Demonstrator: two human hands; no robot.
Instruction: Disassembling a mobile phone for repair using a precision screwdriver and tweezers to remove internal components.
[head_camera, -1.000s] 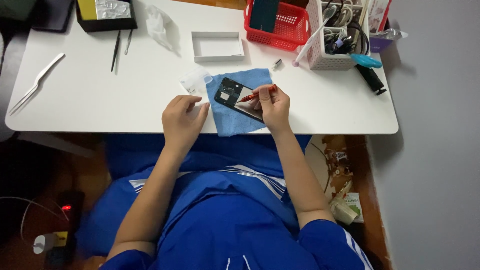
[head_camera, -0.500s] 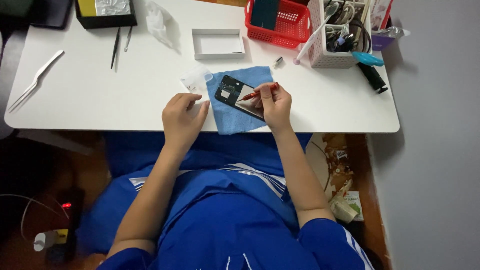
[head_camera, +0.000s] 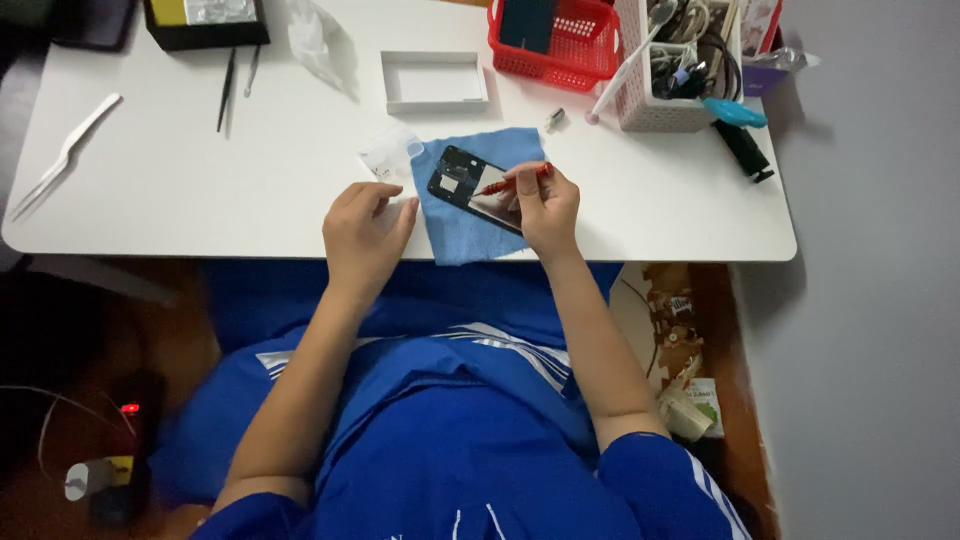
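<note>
Head view: red screwdriver (head_camera: 512, 180) in right hand (head_camera: 545, 205) over opened phone (head_camera: 470, 185).

Red basket (head_camera: 570, 45), white tray (head_camera: 434, 81), tweezers (head_camera: 227, 88), white plastic tool (head_camera: 62, 155), pink organiser (head_camera: 665, 105)

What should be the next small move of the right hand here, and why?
Probably lower the screwdriver tip onto the opened phone: the right hand holds it angled at the phone on the blue cloth, while the left hand rests beside.
</note>
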